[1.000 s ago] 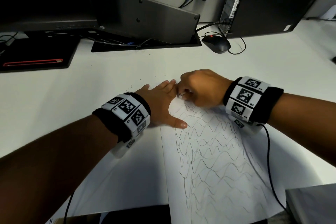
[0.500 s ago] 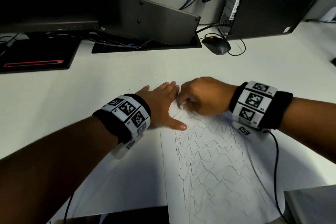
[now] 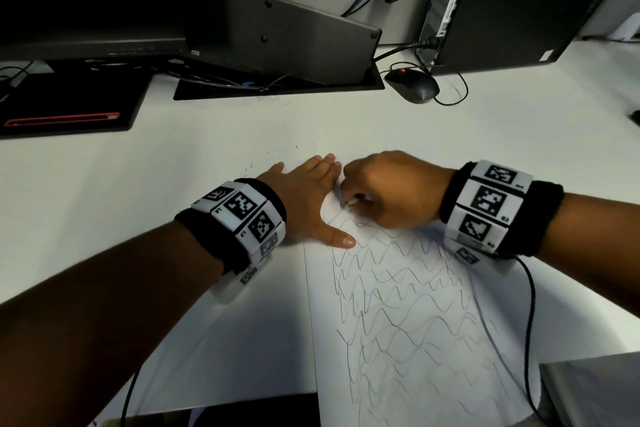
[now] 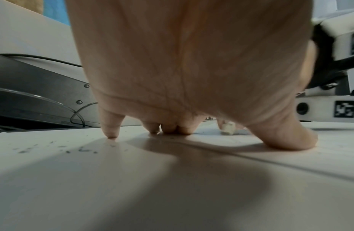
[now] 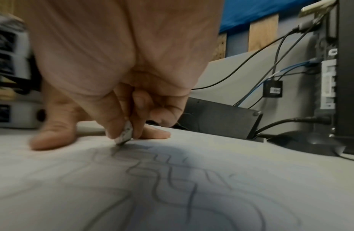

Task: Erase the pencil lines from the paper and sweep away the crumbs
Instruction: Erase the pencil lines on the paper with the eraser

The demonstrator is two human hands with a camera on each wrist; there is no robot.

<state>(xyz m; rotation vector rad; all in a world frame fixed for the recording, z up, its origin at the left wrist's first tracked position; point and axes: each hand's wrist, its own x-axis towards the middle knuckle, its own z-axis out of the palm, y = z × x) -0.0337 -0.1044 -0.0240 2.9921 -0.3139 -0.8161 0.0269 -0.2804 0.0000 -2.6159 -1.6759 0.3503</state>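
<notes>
A white paper (image 3: 415, 322) with several wavy pencil lines (image 3: 398, 288) lies on the desk. My left hand (image 3: 308, 198) lies flat with straight fingers, pressing the paper's top left corner. My right hand (image 3: 388, 191) pinches a small white eraser (image 5: 125, 132), its lower end touching the topmost lines near the paper's upper edge. From the left wrist view the eraser (image 4: 228, 127) shows beyond my left hand (image 4: 191, 93). Dark eraser crumbs (image 3: 270, 158) dot the desk beyond my left fingertips; the crumbs (image 4: 73, 149) also show by my little finger.
A black mouse (image 3: 412, 85) with its cable lies behind the paper. A dark monitor base (image 3: 277, 35) and a computer tower (image 3: 519, 0) stand at the back. A black pad with a red stripe (image 3: 65, 111) is far left. A grey object (image 3: 595, 388) sits at bottom right.
My right hand with the eraser has shifted back and forth over the top lines, ending slightly lower and to the right. The left hand has stayed put on the paper.
</notes>
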